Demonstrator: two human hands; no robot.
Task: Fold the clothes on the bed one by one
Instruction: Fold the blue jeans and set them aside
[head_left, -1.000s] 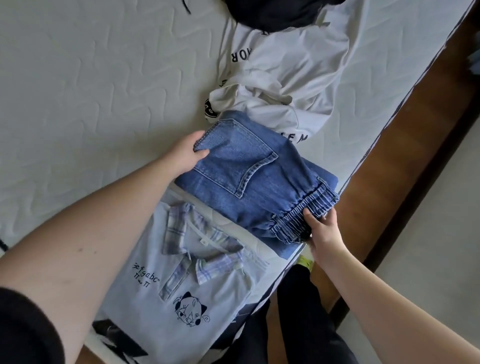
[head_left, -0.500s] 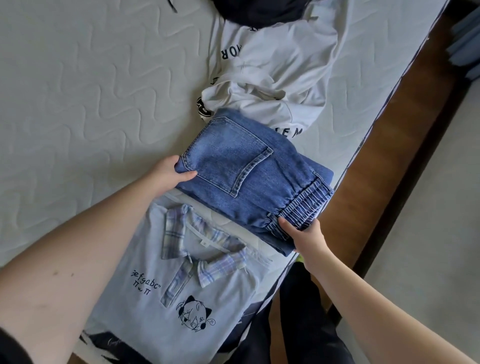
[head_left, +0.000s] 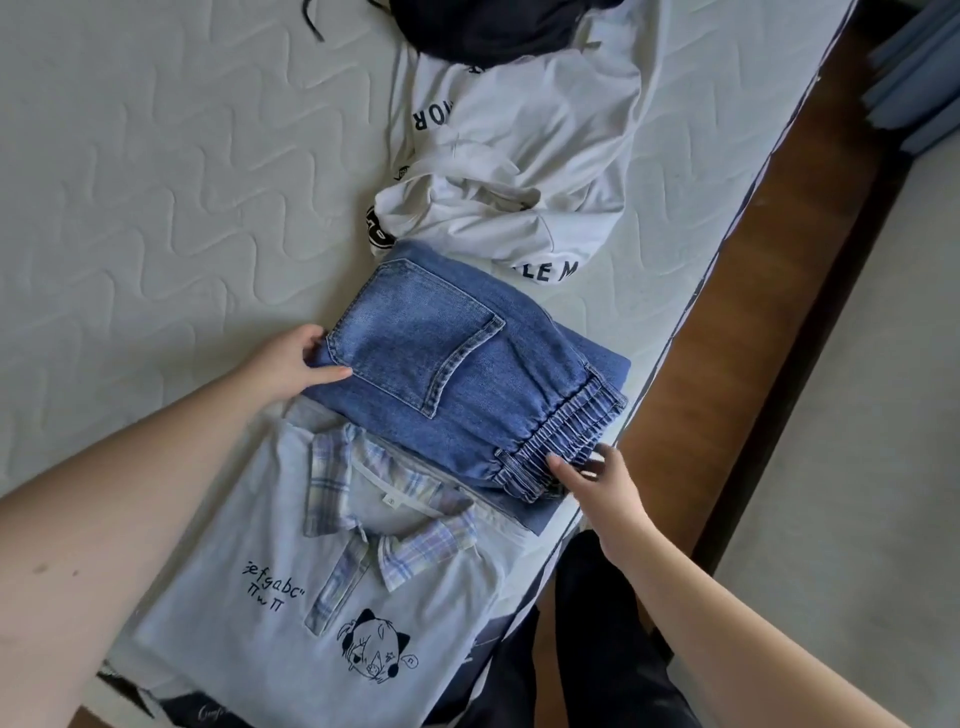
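Note:
Folded blue jeans (head_left: 457, 374) lie on the mattress near its right edge, back pocket up and elastic waistband at the right. My left hand (head_left: 291, 364) grips their left corner, thumb on top. My right hand (head_left: 592, 478) holds the waistband end. In front of the jeans lies a folded light blue polo shirt (head_left: 291, 613) with a plaid collar and a cartoon print; the jeans overlap its top edge. Behind them a crumpled white shirt (head_left: 519, 156) with black letters lies unfolded, and a dark garment (head_left: 483, 26) sits at the top.
The quilted white mattress (head_left: 156, 182) stretches to the left. Its right edge drops to a brown wooden bed frame (head_left: 753, 322) and a grey floor (head_left: 857, 467). My dark trouser legs (head_left: 597, 649) stand beside the bed.
Both hands have slid the folded jeans slightly left and toward me, closer onto the polo shirt. My left hand shifted from the upper corner to the lower left corner.

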